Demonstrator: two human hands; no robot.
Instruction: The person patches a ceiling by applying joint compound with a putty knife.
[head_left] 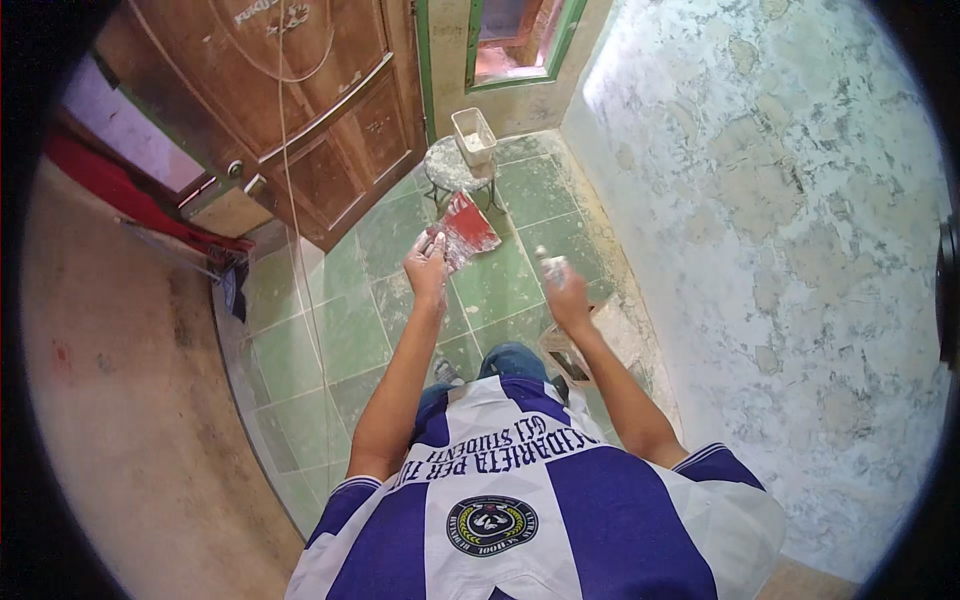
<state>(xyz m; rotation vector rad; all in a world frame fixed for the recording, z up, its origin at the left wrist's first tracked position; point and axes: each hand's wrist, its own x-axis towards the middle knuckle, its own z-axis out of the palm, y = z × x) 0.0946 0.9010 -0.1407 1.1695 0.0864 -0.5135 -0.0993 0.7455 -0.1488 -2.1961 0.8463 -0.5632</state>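
My left hand point(427, 268) is closed on the near left edge of a flat red plate point(478, 228), which is smeared with white paste. The plate is held out over the floor, tilted. To its right, my right hand point(566, 296) is closed around a small white-smeared tool point(550, 262). A pale tip sticks out above the fingers; the rest is hidden in the fist, so its kind cannot be made out. White residue coats the fingers of both hands. The two hands are apart, and neither touches the wall.
Beyond the plate stands a small round stool point(447, 160) with a white-stained top, bearing a pale rectangular tub point(475, 138). On the right rises a patchy plastered wall point(740, 250). A crate point(568, 355) sits by my right forearm. A wooden door point(330, 130) and a hanging cord point(290, 190) are at left.
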